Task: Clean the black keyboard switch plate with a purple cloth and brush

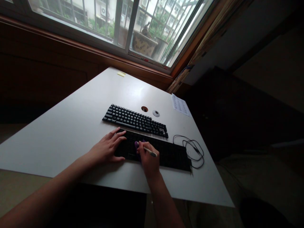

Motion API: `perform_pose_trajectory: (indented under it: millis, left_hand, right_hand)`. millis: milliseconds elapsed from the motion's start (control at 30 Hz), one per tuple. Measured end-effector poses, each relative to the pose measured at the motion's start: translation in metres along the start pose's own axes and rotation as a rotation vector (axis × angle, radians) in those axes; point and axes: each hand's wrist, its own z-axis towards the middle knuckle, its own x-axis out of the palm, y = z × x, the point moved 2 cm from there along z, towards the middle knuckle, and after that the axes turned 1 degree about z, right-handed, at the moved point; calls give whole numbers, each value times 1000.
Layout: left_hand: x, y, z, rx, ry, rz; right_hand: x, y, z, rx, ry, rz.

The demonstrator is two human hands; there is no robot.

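A long black panel, looking like a keyboard's base, lies on the white table. My left hand rests on its left end with fingers and thumb spread, the thumb by the near edge. Closed in a pen-like grip, my right hand holds a slim white-handled tool with a dark rounded end over the panel. Something purple shows at the tool's lower end; its tip is hidden. Just beyond the panel sits a black keyboard with its keycaps on.
A coiled black cable lies at the panel's right end. Behind the keyboard are a round table hole and a white round cap. A printed paper and a yellow note lie farther back, below the window.
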Motion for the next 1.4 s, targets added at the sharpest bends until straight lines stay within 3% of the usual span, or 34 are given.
perform_pose_trajectory:
  millis: [233,400,700,967,1200,1400]
  left_hand:
    - [0,-1,1,3,-3,21]
    - [-2,-2,1,-6,-10,5]
    - [0,-1,-1,-18,-5,9]
    - [-2,-4,1,-29,0,8]
    - [-4,-5,1,-34,30,37]
    - [-5,-5,2,-52,47,45]
  right_hand:
    - [4,12,12,-37,-12,-217]
    - [-4,9,21,75,46,-146]
    - [-14,11,41,151,246,14]
    - [-15,-1,40,61,166,-10]
    - [-25,-18,46,-26,287,134]
    - [-51,-30,58,-2,362,-14]
